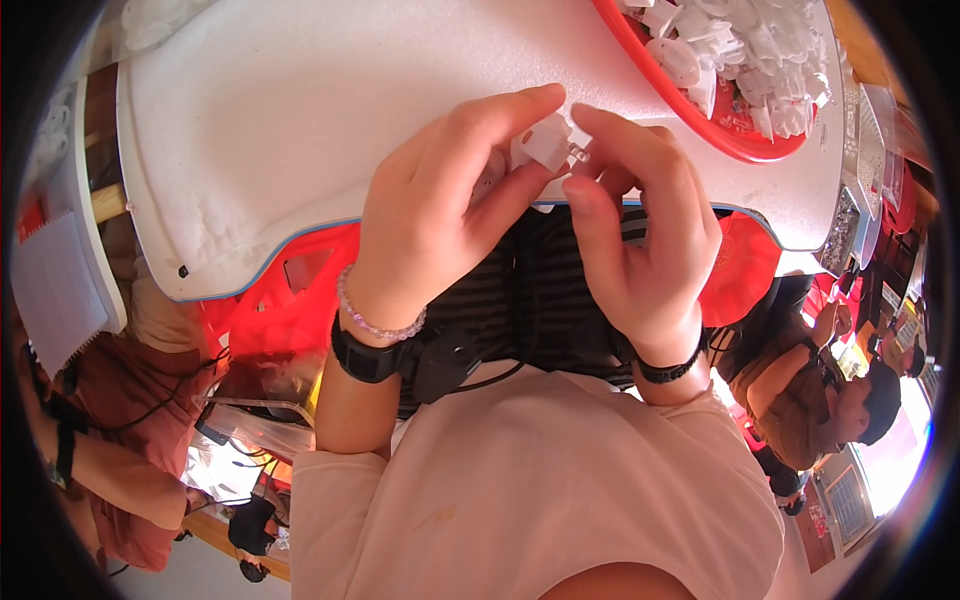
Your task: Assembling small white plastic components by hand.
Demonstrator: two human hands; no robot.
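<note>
My left hand (440, 185) is closed round a small white power plug (546, 142), gripped between thumb and fingers above the table's near edge. The plug's metal prongs point to the right, and a small reddish mark shows on its body. More of something whitish sits partly hidden within the left palm. Beside the prongs is my right hand (650, 215), its thumb and forefinger curved and apart, with the plug's end between them. Whether those fingertips touch the plug I cannot tell. Its other fingers are bent behind, partly hidden.
A red basin (745, 150) heaped with white plastic parts (725, 50) stands at the far right on the white table (270, 130). Red bags (290, 275) hang below the table's edge at left. Other people sit at both sides. A notepad (60, 285) lies far left.
</note>
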